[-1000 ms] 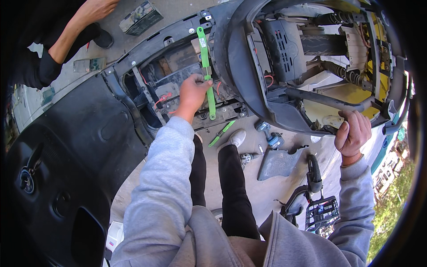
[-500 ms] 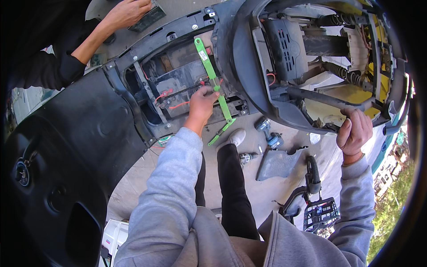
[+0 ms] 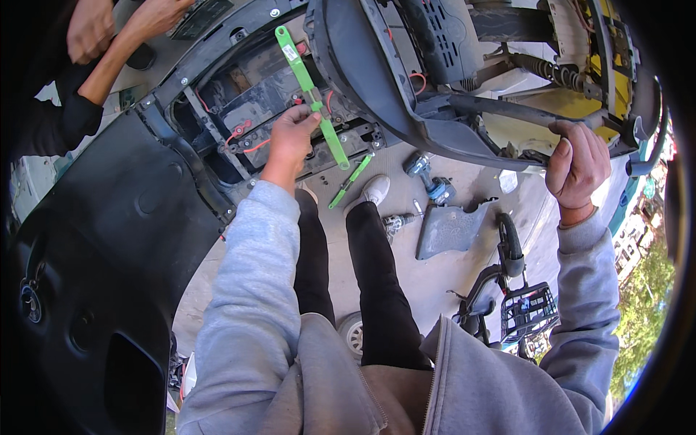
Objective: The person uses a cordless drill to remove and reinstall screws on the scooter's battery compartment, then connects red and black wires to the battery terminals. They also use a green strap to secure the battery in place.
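Observation:
My left hand [image 3: 288, 141] is closed around the middle of a long green metal bar [image 3: 296, 69] with holes at its ends and a white label. The bar slants across an open battery bay [image 3: 270, 94], where dusty dark batteries and red cables show. A shorter green bar [image 3: 353, 179] is beyond the near edge of the bay, apart from the long one. At the right, my right hand [image 3: 578, 163] grips the lower rim of a large black body shell [image 3: 435, 123] of the vehicle. Its fingertips are partly hidden.
A co-worker's hands [image 3: 148, 20] are at the upper left, near a dark box. Blue cordless tools [image 3: 435, 185], a grey panel [image 3: 453, 230] and a small wheeled frame with a basket [image 3: 528, 313] are on the ground. A black panel [image 3: 101, 275] fills the left.
The view has shifted. My left hand still holds the long green bar, whose near end now shows apart from the shorter bar. A second co-worker's hand has come into view. My right hand stays on the rim.

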Motion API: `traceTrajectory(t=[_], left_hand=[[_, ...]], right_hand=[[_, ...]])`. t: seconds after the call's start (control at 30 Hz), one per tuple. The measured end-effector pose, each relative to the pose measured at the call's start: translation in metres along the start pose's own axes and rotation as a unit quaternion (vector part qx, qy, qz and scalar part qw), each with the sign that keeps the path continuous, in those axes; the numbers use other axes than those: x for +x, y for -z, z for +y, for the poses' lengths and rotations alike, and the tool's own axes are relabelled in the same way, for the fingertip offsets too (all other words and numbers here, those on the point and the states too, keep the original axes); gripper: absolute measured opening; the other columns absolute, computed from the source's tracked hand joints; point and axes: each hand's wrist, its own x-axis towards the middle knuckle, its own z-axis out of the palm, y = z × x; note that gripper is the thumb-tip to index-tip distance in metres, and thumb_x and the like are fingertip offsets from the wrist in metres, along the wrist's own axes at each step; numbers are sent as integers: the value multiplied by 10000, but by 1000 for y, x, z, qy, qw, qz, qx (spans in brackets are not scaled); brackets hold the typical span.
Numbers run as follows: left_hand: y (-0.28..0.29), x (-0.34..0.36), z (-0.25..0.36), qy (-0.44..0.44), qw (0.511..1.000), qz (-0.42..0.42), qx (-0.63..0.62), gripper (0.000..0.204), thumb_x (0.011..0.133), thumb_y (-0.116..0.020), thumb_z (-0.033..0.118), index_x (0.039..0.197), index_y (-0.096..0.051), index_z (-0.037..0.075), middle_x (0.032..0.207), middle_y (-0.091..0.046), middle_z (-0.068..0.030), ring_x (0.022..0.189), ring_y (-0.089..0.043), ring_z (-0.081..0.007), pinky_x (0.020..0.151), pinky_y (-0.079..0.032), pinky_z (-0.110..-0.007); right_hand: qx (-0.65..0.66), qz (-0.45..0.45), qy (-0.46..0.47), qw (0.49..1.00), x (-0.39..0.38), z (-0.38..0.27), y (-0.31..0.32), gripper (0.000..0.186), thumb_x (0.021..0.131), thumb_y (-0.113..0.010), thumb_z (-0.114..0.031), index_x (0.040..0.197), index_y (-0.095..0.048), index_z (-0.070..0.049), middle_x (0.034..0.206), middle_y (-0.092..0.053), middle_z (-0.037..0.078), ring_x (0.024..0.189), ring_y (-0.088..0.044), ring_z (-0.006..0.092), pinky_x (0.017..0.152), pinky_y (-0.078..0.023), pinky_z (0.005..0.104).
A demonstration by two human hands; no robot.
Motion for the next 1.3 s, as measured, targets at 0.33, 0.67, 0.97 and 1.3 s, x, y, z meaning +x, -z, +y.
traceTrajectory(t=[0.33,0.67,0.97,1.3], left_hand=[[5,5,6,-4,999,-19,44,109,929,-661,186,997,-675,103,761,-574,72,600,-444,-30,473,-318,-205],[-10,9,6,-35,998,-10,54,156,904,-699,209,991,-685,80,796,-637,40,602,-479,-38,456,-315,-221],[-23,12,5,-78,996,28,-17,182,882,-727,184,978,-702,30,812,-668,4,616,-510,-52,459,-308,-234],[-22,20,3,-91,995,26,-20,153,868,-730,123,931,-705,-14,818,-684,-31,718,-592,-95,607,-414,-248]], right_hand=[[7,27,1,1000,-1,1,-3,193,881,-557,-178,777,-667,-58,677,-607,79,563,-582,235,543,-430,299],[8,32,1,999,-2,2,-3,179,871,-561,-179,781,-667,-67,672,-601,70,558,-575,233,530,-419,300],[2,18,5,1000,0,0,-3,227,895,-528,-197,792,-665,-47,679,-594,86,575,-574,254,546,-401,321],[-1,7,13,1000,0,1,-2,257,909,-499,-202,798,-656,-32,697,-615,94,594,-590,256,559,-399,325]])
